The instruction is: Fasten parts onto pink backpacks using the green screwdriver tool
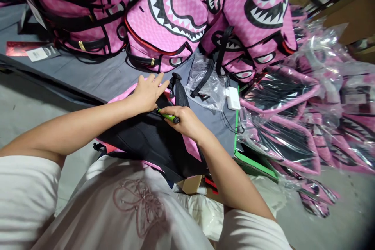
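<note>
A pink backpack lies face down in front of me, its black back panel up. My left hand rests flat on its upper edge, fingers stretched out beside the black top handle. My right hand is closed round a thin green and black tool whose tip touches the bag's black panel just under my left hand.
Pink shark-mouth backpacks are piled at the back on a grey cloth table. More bags in clear plastic lie stacked at the right. A white charger, a green-edged tray and loose plastic wrap sit close by.
</note>
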The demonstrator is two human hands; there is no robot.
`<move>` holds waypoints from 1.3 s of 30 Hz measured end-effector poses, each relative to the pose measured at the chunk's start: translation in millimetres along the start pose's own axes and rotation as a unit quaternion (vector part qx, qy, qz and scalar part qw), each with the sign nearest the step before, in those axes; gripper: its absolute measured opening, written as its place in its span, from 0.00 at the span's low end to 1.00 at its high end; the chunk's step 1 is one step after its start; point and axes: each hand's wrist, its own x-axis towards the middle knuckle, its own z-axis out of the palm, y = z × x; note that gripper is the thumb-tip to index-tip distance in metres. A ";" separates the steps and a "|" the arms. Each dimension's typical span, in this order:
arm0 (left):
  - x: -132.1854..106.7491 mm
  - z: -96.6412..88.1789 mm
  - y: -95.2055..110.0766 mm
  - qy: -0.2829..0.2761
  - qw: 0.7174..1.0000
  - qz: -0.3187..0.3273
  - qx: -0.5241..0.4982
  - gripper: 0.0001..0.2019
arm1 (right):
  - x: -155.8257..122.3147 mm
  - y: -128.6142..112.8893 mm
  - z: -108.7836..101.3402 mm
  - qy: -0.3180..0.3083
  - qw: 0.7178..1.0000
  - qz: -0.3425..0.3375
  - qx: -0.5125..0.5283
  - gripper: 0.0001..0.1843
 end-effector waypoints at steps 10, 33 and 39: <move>1.2 7.5 -1.7 0.007 1.000 -0.010 -0.008 0.46 | 5.1 -5.1 -4.4 -0.036 0.998 -0.010 -0.057 0.23; 1.4 6.1 -2.2 0.015 1.000 0.009 0.008 0.44 | 3.6 -17.5 6.3 -0.007 0.990 0.075 -0.121 0.13; 0.4 7.5 -2.5 0.025 1.000 0.005 0.017 0.43 | 3.0 -28.4 18.4 0.053 0.980 0.153 -0.119 0.11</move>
